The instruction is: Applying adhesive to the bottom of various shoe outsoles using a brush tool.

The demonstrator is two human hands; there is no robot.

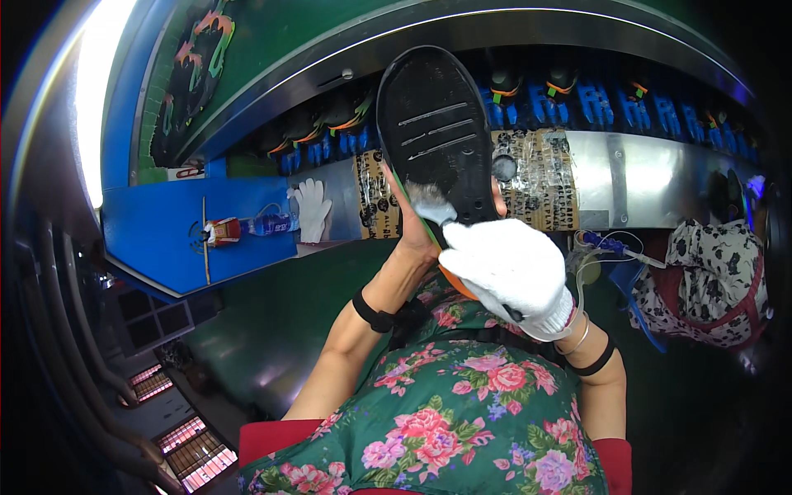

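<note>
My bare left hand (pixel 415 224) grips a shoe (pixel 436 111) from beneath, with fingertips showing along both sides. Its black underside faces up, marked by slanted grooves and small holes. A white knit glove covers my right hand (pixel 513 268), whose fingers are closed around a brush (pixel 432 202). The pale, wet-looking bristles touch the shoe's underside near its lower left edge. The glove hides the brush handle and the near end of the shoe, apart from a bit of orange at its edge.
Behind, several dark shoes (pixel 507 82) stand on blue holders (pixel 596 103) along a conveyor. A metal ledge (pixel 635 177) carries taped cardboard (pixel 536 186). Left, a white glove (pixel 312 210) lies beside a blue table (pixel 165 235) with a stick (pixel 206 243). Patterned cloth (pixel 701 285) hangs right.
</note>
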